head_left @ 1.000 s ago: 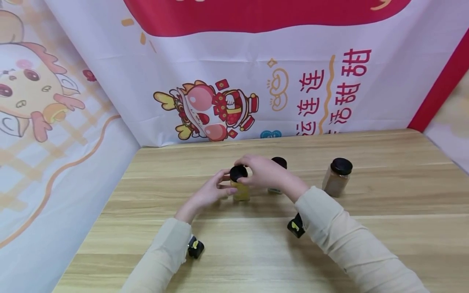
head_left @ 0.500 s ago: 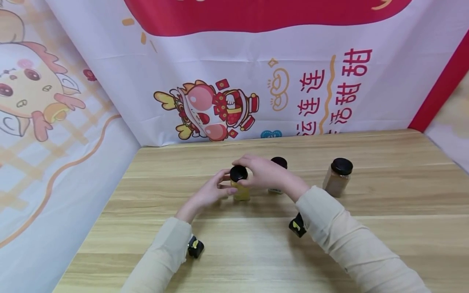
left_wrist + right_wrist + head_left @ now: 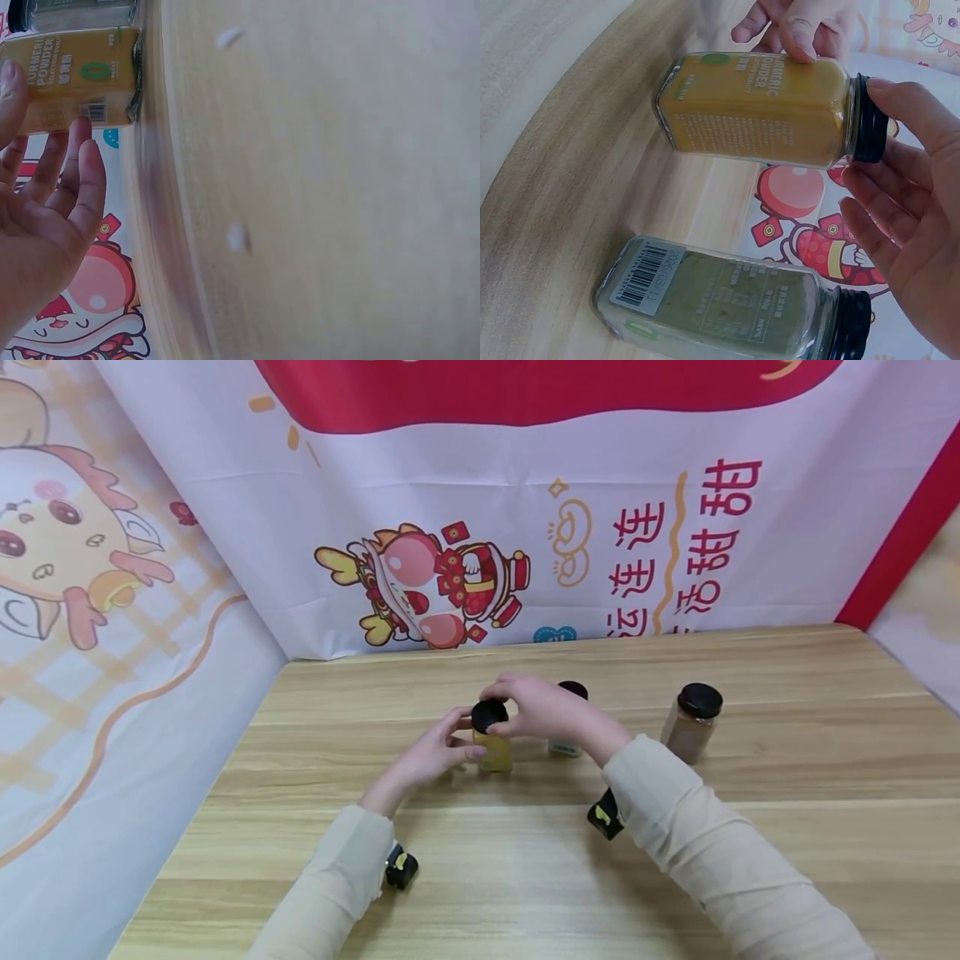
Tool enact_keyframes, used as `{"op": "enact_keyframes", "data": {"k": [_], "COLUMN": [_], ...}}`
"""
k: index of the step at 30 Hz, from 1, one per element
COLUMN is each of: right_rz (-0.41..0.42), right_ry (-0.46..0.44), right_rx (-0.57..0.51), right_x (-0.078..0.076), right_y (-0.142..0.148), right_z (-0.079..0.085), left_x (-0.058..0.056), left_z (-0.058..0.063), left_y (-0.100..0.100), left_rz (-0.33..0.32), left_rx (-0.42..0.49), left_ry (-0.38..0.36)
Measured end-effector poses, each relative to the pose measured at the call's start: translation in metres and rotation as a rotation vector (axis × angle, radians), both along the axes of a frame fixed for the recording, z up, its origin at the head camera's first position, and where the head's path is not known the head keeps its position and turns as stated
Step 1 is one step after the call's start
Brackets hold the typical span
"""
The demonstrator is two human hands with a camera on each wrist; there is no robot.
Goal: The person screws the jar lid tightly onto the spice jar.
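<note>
A square glass jar of turmeric powder [image 3: 754, 112] stands upright on the table, its black lid [image 3: 489, 716] on top. My left hand [image 3: 435, 752] holds the jar's body from the left, thumb on the near face and fingers along the far side. From the right, my right hand [image 3: 543, 708] pinches the lid between thumb and fingers. In the right wrist view the thumb [image 3: 911, 101] presses the lid's edge. Just right of it stands a similar jar of greenish powder [image 3: 720, 292], partly hidden behind my right hand in the head view.
A jar of brown powder [image 3: 687, 731] with a black lid stands farther right on the wooden table [image 3: 510, 877]. Printed cloth [image 3: 420, 468] hangs along the back and left sides. A black wrist device [image 3: 604, 816] sits under the right sleeve, another [image 3: 401, 868] under the left.
My right hand and its wrist device shift slightly right, then back left, around the lid. The left hand and the turmeric jar stay almost still.
</note>
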State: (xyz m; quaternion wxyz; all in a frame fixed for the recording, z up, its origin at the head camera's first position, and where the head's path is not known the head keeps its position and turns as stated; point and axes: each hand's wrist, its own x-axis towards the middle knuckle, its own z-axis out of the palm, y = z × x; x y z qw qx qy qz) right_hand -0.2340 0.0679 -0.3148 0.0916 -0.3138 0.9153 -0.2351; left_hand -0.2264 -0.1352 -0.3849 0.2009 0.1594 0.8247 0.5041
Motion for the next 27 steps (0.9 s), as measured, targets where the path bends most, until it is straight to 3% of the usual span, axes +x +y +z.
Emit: {"op": "enact_keyframes", "data": {"k": [13,20,27], "right_rz": [-0.08,-0.106,-0.109], "right_ry": [0.015,0.041,0.047], "right_rx": [0.053,0.054,0.04], "right_x": [0.001,0.001,0.001], "right_y": [-0.007,-0.01,-0.01], "right_z": [0.003,0.0,0.0], "left_x": [0.0,-0.002,-0.004], "left_z": [-0.003,-0.006,-0.004], "left_y": [0.001,0.0,0.002], "left_rz": [0.02,0.007,0.012], "left_rx": [-0.014,0.055,0.043], "left_ry": [0.027,0.03,0.027]}}
